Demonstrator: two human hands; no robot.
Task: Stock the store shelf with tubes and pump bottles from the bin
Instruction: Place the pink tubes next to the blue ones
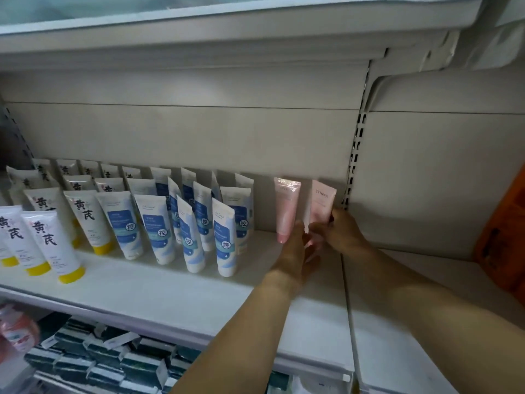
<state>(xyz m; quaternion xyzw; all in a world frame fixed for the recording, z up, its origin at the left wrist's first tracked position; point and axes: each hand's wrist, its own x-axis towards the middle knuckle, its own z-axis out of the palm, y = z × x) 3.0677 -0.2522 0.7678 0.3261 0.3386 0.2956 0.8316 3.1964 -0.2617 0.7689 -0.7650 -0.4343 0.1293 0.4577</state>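
Two pink tubes stand cap-down against the back panel at the right end of the white shelf. My right hand grips the right pink tube, printed SYRINX, near its lower end. The left pink tube leans beside it, and my left hand reaches up at its base with fingers spread; whether it touches the tube is unclear. The lower ends of both tubes are partly hidden by my hands.
Rows of white-and-blue tubes and white tubes with yellow caps fill the shelf's left and middle. A slotted upright divides this bay from the right one. An orange object sits at far right. Dark boxes lie on the shelf below.
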